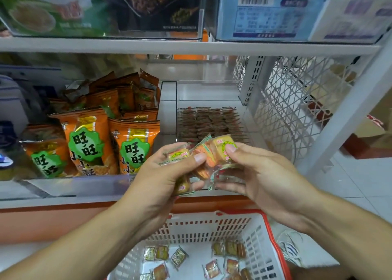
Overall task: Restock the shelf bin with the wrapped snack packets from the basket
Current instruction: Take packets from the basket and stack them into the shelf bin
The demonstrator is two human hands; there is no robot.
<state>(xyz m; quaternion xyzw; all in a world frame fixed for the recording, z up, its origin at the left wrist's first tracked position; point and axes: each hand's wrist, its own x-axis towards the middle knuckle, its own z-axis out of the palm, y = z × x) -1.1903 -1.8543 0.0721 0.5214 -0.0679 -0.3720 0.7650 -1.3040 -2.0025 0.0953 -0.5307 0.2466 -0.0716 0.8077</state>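
Both my hands hold a bunch of small wrapped snack packets (204,156) just in front of the shelf edge. My left hand (161,178) grips several of them, thumb on top. My right hand (256,169) pinches the rightmost yellow packet with its thumb. Behind them stands a clear shelf bin (180,101) with neat rows of the same packets (210,122) at its front. Below, a white basket with a red rim (273,233) holds several loose packets (212,260) on its floor.
Orange snack bags (110,135) fill the bin to the left. Clear bins of boxed goods (275,10) sit on the shelf above. A white lattice side panel (297,101) closes the shelf on the right. Tiled floor lies beyond it.
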